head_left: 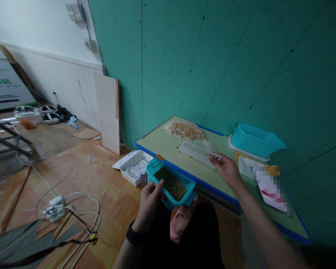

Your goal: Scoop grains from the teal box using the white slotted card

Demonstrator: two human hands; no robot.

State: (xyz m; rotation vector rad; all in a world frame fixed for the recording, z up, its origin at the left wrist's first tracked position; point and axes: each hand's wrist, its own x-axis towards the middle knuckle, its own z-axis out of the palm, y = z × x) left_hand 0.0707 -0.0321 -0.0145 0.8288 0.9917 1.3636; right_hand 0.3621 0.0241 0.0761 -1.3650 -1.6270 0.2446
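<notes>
My left hand (152,196) grips the near side of a teal plastic container (152,168), thumb over the rim, at the table's front edge. Small dark green beans (164,175) fill its left part, and paler yellowish beans (180,191) lie at its right end. In my right hand (225,168) is the right end of a long white slotted plastic tray (192,150), low over the tabletop. Whether the tray touches the table I cannot tell. Behind it, a heap of yellow-brown beans (186,130) lies on clear plastic film.
The pale green table (154,141) has a blue edge and stands against a green wall. A larger turquoise bin (257,140) sits at its back right, near a white packet (246,166). On the floor are an open white box (131,172) and a power strip (54,208) with loose cables.
</notes>
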